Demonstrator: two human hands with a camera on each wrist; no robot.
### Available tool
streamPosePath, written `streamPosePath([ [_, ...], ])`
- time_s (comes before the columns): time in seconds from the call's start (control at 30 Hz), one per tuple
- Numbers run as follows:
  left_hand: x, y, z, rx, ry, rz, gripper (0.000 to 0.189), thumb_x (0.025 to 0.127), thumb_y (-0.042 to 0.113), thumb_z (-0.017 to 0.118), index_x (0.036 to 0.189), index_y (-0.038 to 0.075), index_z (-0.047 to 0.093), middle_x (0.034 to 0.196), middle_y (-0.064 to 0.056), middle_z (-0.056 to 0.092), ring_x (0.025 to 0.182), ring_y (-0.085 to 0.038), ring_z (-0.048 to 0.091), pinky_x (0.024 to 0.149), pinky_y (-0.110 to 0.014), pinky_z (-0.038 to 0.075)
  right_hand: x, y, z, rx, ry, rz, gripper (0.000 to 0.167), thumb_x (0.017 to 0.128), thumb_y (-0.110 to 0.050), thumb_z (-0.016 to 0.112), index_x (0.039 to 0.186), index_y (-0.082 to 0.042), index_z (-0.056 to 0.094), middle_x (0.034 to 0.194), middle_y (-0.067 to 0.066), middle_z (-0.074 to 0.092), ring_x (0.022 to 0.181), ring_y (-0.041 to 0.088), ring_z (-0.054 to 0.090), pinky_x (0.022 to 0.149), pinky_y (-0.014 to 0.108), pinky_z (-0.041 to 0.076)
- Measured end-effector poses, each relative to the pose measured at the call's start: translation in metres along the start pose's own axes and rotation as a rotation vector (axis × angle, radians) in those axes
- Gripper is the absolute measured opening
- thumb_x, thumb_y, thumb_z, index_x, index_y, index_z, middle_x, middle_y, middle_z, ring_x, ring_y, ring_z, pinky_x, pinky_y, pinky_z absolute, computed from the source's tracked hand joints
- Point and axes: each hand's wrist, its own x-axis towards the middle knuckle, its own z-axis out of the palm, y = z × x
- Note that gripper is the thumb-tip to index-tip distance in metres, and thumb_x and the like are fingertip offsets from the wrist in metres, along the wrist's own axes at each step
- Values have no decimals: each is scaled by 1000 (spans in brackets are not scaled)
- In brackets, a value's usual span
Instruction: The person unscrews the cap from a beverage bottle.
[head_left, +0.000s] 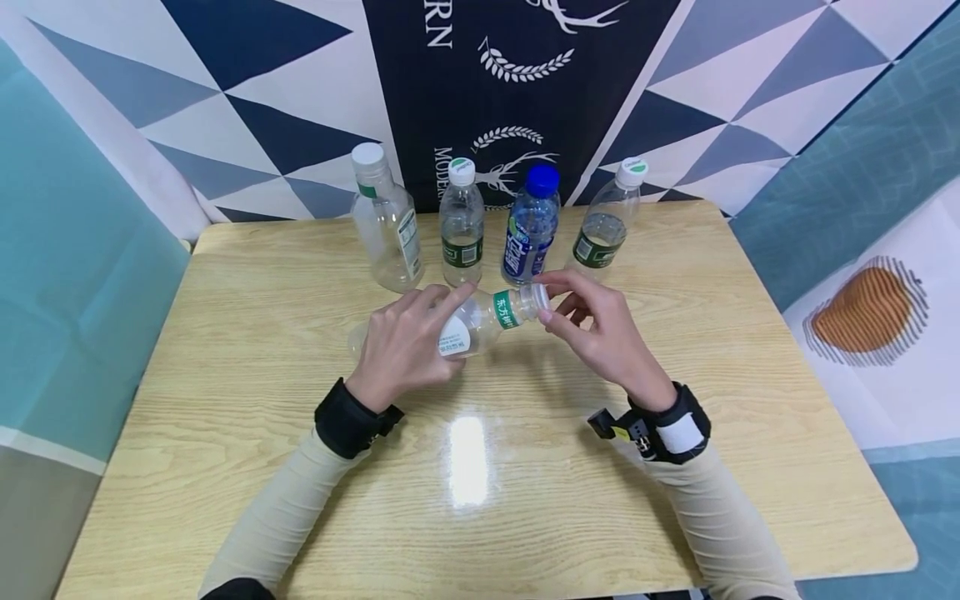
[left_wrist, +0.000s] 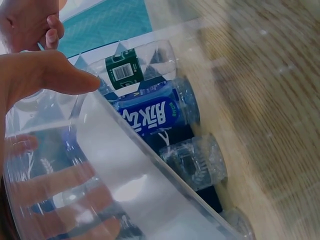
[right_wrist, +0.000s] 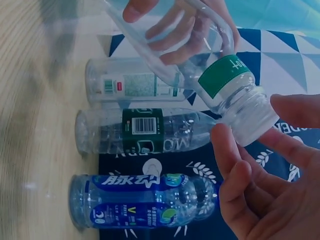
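Note:
My left hand (head_left: 411, 340) grips a clear plastic bottle (head_left: 486, 320) around its body, with the bottle lying nearly sideways over the table and its neck to the right. A green band circles the neck, and a white label shows on the side. At the neck's end, the thumb and fingers of my right hand (head_left: 600, 329) pinch the whitish cap (right_wrist: 256, 122). Through the clear wall in the left wrist view, fingers of my left hand show behind the bottle (left_wrist: 125, 175).
Along the table's back edge stand a large clear bottle (head_left: 386, 229), a small green-labelled bottle (head_left: 462, 225), a blue-capped bottle (head_left: 530, 233) and another green-labelled bottle (head_left: 600, 229). Behind them hangs a patterned cloth (head_left: 300, 100). The wooden table (head_left: 547, 508) reflects a bright light.

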Motion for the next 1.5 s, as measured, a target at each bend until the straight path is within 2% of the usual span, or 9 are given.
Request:
streamPosePath([
  [0.27, -1, 3, 1, 40, 10, 22, 94, 59, 51, 85, 145, 24, 57, 113, -7, 73, 83, -26, 71, 41, -31, 46, -1, -2, 5, 48, 49, 53, 22, 103, -15, 61, 123, -8, 69, 102, 10, 76, 66, 15, 68, 55, 23, 50],
  [0.43, -1, 3, 1, 42, 14, 23, 93, 60, 51, 84, 145, 24, 57, 113, -6, 73, 84, -25, 71, 42, -32, 47, -1, -3, 2, 44, 72, 155, 24, 101, -24, 66, 116, -6, 70, 92, 10, 79, 64, 8, 70, 51, 23, 44],
  [0.57, 0, 2, 0, 34, 12, 23, 93, 62, 52, 83, 146, 24, 56, 114, -7, 73, 83, -25, 71, 43, -31, 48, 0, -2, 1, 39, 77, 184, 24, 100, -27, 68, 107, -5, 72, 83, 10, 78, 65, 13, 72, 51, 23, 42],
  [0.73, 0, 1, 0, 32, 4, 17, 96, 62, 54, 84, 148, 25, 54, 114, -7, 73, 81, -24, 71, 42, -30, 46, 0, 0, 1, 40, 56, 137, 22, 98, -19, 70, 115, -6, 70, 88, 11, 75, 66, 9, 68, 55, 21, 48],
  [0.97, -1, -1, 1, 8, -7, -1, 98, 62, 51, 83, 152, 27, 51, 114, -7, 73, 80, -24, 70, 42, -31, 45, 1, 0, 0, 12, 21, 18, 36, 89, -8, 78, 124, -7, 68, 115, 10, 73, 84, 8, 69, 72, 17, 55],
  [1.13, 0, -1, 3, 32, -3, 13, 95, 62, 51, 84, 148, 25, 54, 113, -7, 74, 79, -24, 70, 41, -30, 43, 2, 2, 2, 42, 39, -3, 27, 92, -4, 73, 119, -4, 68, 112, 10, 72, 89, 5, 68, 75, 16, 54],
  [1.23, 0, 0, 3, 42, 2, 23, 94, 61, 51, 84, 147, 24, 56, 113, -7, 74, 80, -25, 70, 41, -30, 43, 2, 1, 4, 53, 57, 29, 21, 97, -7, 69, 117, -2, 67, 109, 11, 72, 89, 4, 67, 73, 17, 53],
  [1.37, -1, 1, 3, 44, 0, 21, 93, 61, 50, 82, 147, 25, 56, 113, -8, 74, 83, -27, 72, 42, -32, 47, 2, 0, 3, 16, 73, 121, 27, 97, -17, 71, 119, -3, 66, 103, 11, 74, 82, 6, 67, 68, 18, 53],
  [1.5, -1, 1, 3, 33, -3, 19, 92, 63, 50, 81, 148, 25, 55, 113, -8, 73, 86, -28, 72, 43, -33, 50, 1, 0, 1, -28, 26, 191, 27, 98, -26, 70, 114, -4, 69, 91, 11, 75, 71, 11, 67, 60, 22, 51],
])
